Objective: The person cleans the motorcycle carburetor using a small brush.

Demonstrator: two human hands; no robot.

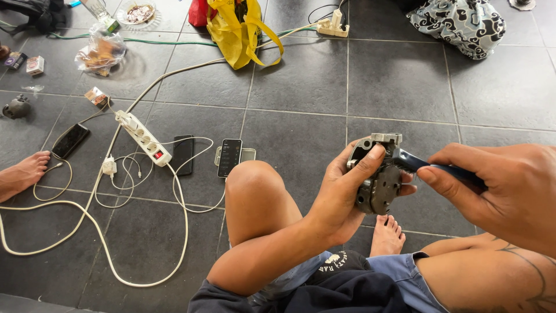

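Grey metal part [379,177] in left hand [347,191]; brush [431,167] in right hand [509,191]

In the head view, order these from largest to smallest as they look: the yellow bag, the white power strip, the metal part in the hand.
1. yellow bag
2. metal part, held in the left hand, so nearness to the camera inflates it
3. white power strip

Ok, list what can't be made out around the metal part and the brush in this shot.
Head view only:
- Metal part: its near face is covered by the left hand.
- Brush: the handle's end is hidden inside the right hand; the bristles are blurred against the part.
- Right hand: cut off by the right edge.
- Phones on the tiled floor: screens too small to read.
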